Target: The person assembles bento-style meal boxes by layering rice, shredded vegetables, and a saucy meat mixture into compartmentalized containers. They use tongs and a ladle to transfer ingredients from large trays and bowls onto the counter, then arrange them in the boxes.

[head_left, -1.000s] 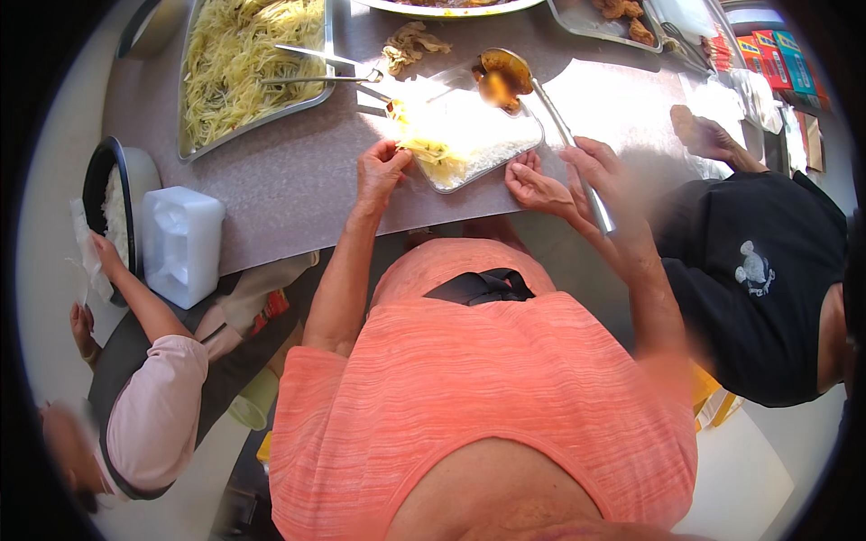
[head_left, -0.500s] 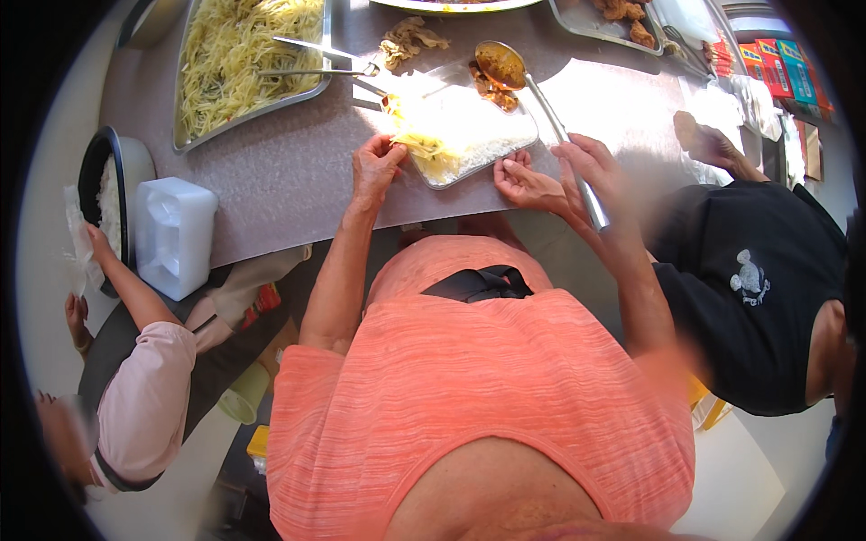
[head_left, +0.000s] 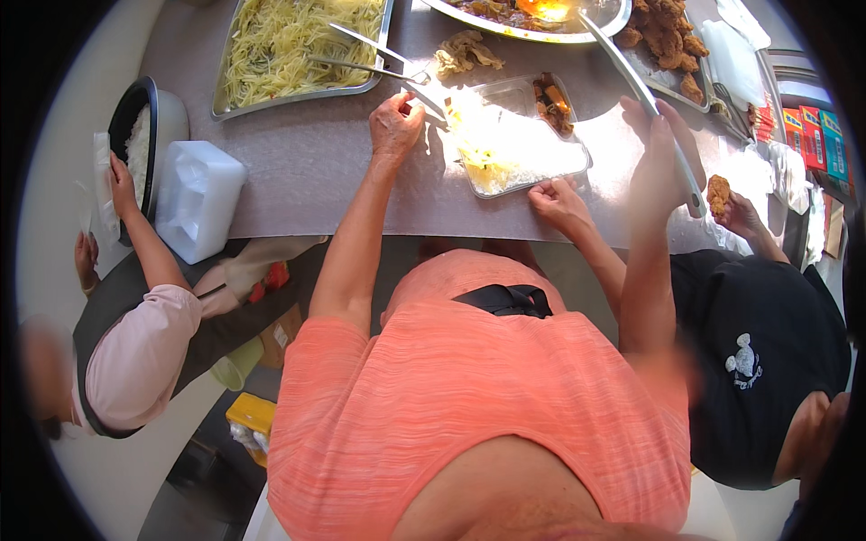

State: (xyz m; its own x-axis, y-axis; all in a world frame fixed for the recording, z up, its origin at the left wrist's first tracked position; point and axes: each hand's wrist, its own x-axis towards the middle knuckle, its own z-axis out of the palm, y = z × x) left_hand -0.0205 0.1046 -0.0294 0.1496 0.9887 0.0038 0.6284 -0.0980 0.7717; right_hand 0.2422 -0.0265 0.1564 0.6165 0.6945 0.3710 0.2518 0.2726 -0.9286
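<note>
Head view: left hand [head_left: 397,126] is bent at the fingers, over the table [head_left: 307,162]; whether anything is pinched between its tips cannot be told. Right hand [head_left: 666,158], partly blurred, is closed on the ladle [head_left: 645,95], whose handle rises toward 11 o'clock and whose bowl sits in the pan [head_left: 505,29].

Container [head_left: 507,90] lies flat on the table between the two hands: at 3 o'clock from the left hand, just apart from it, and at 9 o'clock from the right hand. It holds rice, yellow shreds and, in its 1 o'clock compartment, brown pieces [head_left: 552,106]. A co-worker's hand [head_left: 561,204] is at its 5 o'clock edge.

From the left hand, the tray [head_left: 302,101] of shreds stands at 10 o'clock; tongs [head_left: 365,68] lie across its rim, their near end just beyond that hand. The pan stands at 12 o'clock from the container.
</note>
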